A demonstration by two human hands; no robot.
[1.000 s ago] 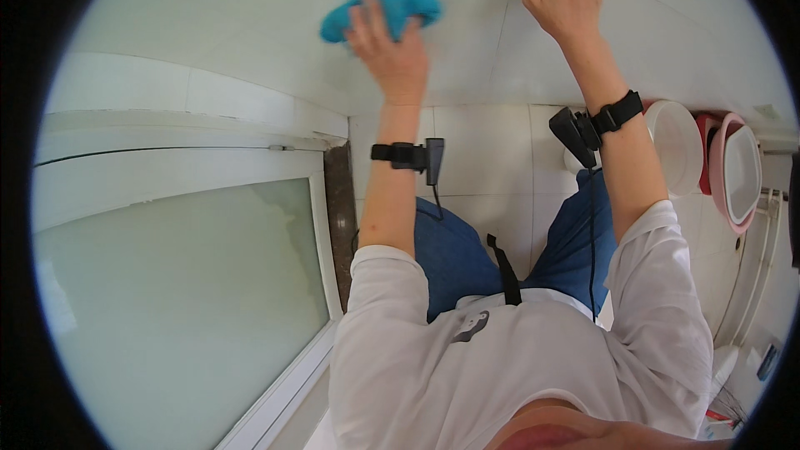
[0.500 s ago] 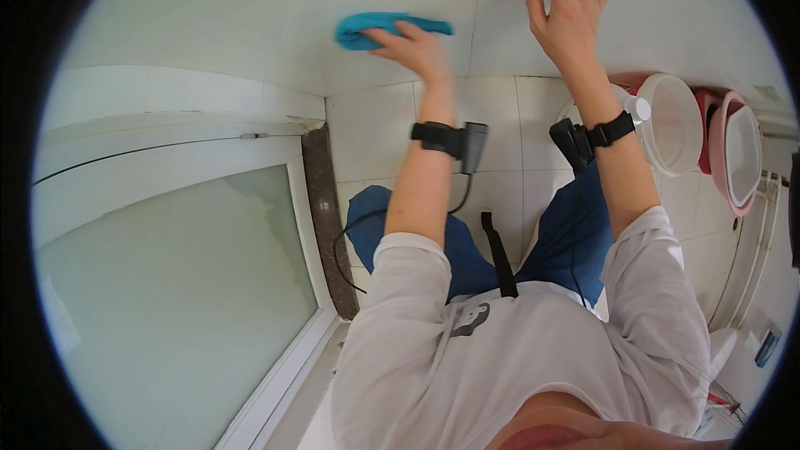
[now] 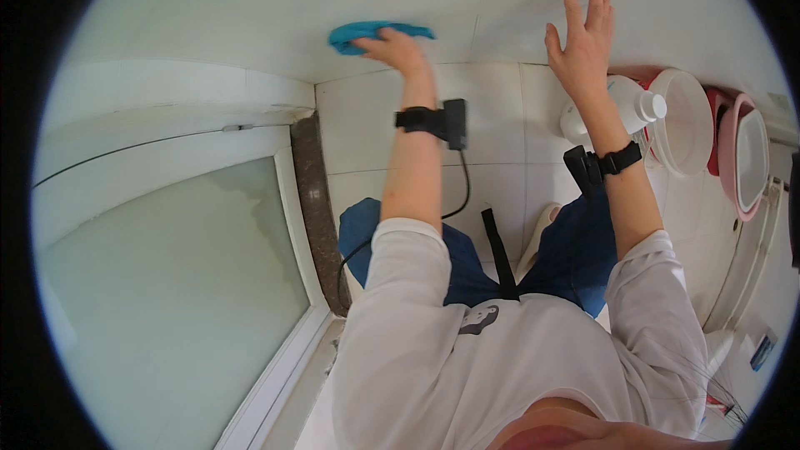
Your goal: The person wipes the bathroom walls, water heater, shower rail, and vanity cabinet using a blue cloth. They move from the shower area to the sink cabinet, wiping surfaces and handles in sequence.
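Note:
A folded blue cloth (image 3: 343, 37) lies against the pale tiled wall (image 3: 250, 8) in front of me, low down near the floor. My left hand (image 3: 402, 52) is on it, fingers over the cloth and pressing it to the wall; the hand is slightly blurred and some fingertips are lost in the folds. Farther right, my right hand (image 3: 582, 62) has its fingers spread and holds nothing. Its fingertips reach the wall and cast small shadows there. A black strap with a small device circles each wrist.
By my right forearm stands a large white bottle (image 3: 627, 100) with a white cap. Beyond it are a whitish bucket (image 3: 685, 137) and nested pink basins (image 3: 731, 142). A frosted-glass door (image 3: 183, 308) with a white frame and a dark stone sill (image 3: 312, 200) lie to my left.
My left hand and the cloth have shifted a little left along the wall. My right hand sits slightly lower in view, still spread, and more of the white bottle shows.

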